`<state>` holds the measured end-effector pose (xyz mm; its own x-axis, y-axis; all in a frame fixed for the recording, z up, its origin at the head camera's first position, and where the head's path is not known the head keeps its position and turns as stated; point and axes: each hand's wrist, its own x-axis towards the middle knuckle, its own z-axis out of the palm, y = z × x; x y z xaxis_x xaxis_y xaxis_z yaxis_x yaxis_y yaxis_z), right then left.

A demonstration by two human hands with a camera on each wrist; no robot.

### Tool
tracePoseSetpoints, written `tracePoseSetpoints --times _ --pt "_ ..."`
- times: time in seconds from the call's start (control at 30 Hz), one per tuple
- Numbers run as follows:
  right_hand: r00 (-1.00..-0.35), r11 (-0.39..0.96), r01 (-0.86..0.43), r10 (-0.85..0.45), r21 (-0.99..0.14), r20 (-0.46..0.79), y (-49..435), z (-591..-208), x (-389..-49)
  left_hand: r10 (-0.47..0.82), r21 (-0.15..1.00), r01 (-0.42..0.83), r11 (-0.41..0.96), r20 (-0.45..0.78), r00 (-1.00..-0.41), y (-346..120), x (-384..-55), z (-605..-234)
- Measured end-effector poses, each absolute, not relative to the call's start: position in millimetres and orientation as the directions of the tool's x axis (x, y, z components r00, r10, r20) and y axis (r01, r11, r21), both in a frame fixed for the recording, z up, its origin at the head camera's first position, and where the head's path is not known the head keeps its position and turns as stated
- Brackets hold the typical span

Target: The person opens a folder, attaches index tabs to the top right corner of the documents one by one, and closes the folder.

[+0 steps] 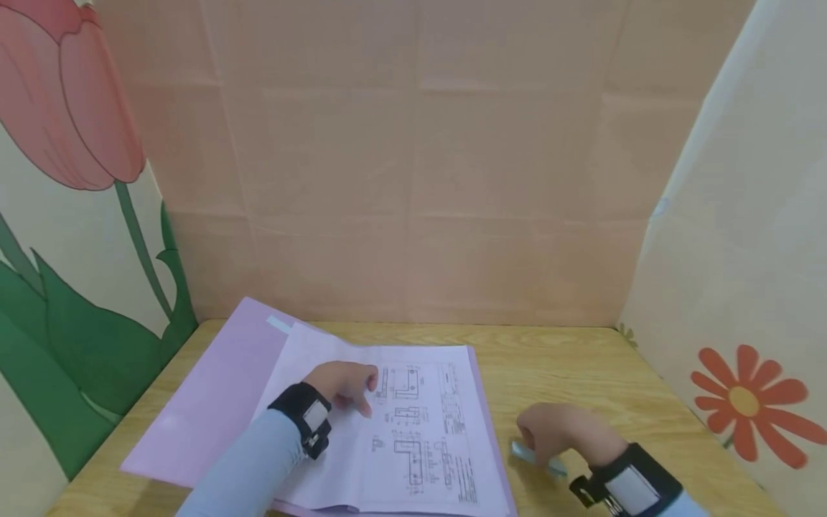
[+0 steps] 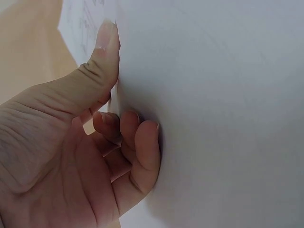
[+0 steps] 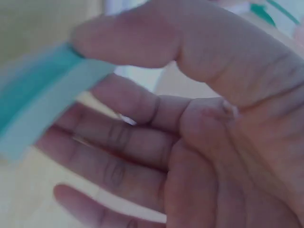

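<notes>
A lilac folder (image 1: 213,402) lies opened out on the table, with white pages in it. The right-hand page (image 1: 388,474) carries printed technical drawings of L-shaped parts. My left hand (image 1: 342,384) rests on this paper near the drawings. In the left wrist view its thumb is extended and its other visible fingers are loosely bent against the white sheet (image 2: 228,123). Right of the folder, my right hand (image 1: 555,431) pinches a small teal and pale-green bar (image 3: 52,95) between thumb and fingers. The bar's exact kind is unclear, as it is blurred and partly covered.
The wooden table (image 1: 549,366) extends right of the folder and behind it. A plain tan backdrop (image 1: 413,179) stands at the far edge. Walls with a painted tulip (image 1: 71,100) and a red flower (image 1: 743,398) flank the table.
</notes>
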<state>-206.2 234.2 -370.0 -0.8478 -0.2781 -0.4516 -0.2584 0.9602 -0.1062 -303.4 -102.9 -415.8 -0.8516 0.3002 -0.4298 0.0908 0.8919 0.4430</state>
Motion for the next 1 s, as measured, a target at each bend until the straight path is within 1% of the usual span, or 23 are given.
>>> tracePoseSetpoints --times 0.07,0.23,0.33,0.47,0.57,0.63,0.73,0.9,1.0 --pt "-0.855 0.951 -0.270 -0.310 -0.154 -0.416 233 -360 -214 0.299 0.442 0.090 0.893 -0.431 -0.851 -102 -303 -415" --pt "-0.872 0.918 -0.321 -0.382 -0.232 -0.306 222 -339 -239 0.290 0.430 0.087 0.899 -0.434 -0.853 -101 -302 -414" --pt "-0.878 0.887 -0.372 -0.432 -0.273 -0.206 210 -331 -255 0.285 0.425 0.084 0.902 -0.437 -0.853 -101 -302 -414" --pt "-0.855 0.822 -0.482 -0.517 -0.303 -0.044 190 -327 -272 0.283 0.423 0.081 0.902 -0.440 -0.852 -103 -303 -414" --pt "-0.832 0.790 -0.537 -0.554 -0.296 0.034 174 -329 -280 0.284 0.421 0.082 0.903 -0.442 -0.851 -104 -304 -414" --pt "-0.819 0.778 -0.561 -0.572 -0.282 0.051 165 -334 -283 0.287 0.422 0.085 0.902 -0.442 -0.850 -104 -305 -414" --pt "-0.812 0.776 -0.568 -0.583 -0.274 0.030 156 -346 -286 0.294 0.432 0.088 0.898 -0.438 -0.849 -104 -305 -414" --pt "-0.824 0.798 -0.541 -0.566 -0.268 -0.024 152 -368 -289 0.306 0.447 0.096 0.889 -0.426 -0.851 -103 -305 -415" --pt "-0.827 0.799 -0.525 -0.560 -0.292 -0.048 151 -376 -289 0.295 0.420 0.102 0.902 -0.428 -0.854 -101 -305 -416"
